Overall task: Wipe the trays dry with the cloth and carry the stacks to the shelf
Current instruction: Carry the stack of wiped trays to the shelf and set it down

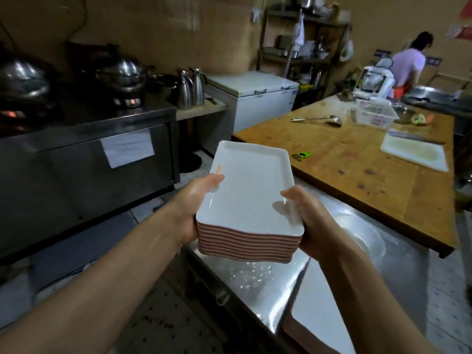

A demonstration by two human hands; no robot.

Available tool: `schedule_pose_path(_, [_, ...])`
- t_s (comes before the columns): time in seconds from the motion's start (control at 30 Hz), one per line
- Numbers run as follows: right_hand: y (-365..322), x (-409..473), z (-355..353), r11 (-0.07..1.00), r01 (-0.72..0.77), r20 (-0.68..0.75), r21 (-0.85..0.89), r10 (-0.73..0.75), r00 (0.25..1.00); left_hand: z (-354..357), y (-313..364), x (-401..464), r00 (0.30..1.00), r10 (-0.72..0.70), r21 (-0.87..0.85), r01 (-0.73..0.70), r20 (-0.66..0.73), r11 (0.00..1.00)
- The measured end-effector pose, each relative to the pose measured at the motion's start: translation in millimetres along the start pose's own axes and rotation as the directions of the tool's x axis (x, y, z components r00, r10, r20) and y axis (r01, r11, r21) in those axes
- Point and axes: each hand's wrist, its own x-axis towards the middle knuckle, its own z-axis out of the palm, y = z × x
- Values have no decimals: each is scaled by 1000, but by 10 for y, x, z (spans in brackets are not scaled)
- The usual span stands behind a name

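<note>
A stack of several white rectangular trays (249, 190) with reddish undersides hangs in the air above the corner of a steel counter (398, 267). My left hand (195, 208) grips the stack's left side, thumb on the top tray's rim. On the stack's right side, my right hand (310, 221) grips it too, thumb over the near right corner. Another white tray (316, 325) lies on the steel counter at the lower right. A metal shelf rack (304, 47) stands against the far wall. No cloth is in view.
A wooden table (357, 164) to the right holds a ladle (319, 120), a clear basket (375, 113) and a white cutting board (415, 154). A steel cabinet with woks (84, 149) stands at the left, a white chest freezer (258, 100) beyond. A person (408, 62) works at the far right. Water drops glisten on the counter.
</note>
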Motion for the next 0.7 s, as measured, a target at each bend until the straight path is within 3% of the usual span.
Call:
schedule_pose_path(0.13, [-88,336,658,999,19,63,-37,-17,998,-579,395,-104,997,56,-19,-57,-54,998])
schedule_pose_path(0.43, [-125,1293,2305,1000,-13,34,-18,14,999,-2154,1418,-51,997,69,-11,-69,-38,998])
schedule_pose_path(0.7, [-328,2242,3250,999,-47,16,-8,47,999,-3100,2186,525,995,72,5,-71,-68,997])
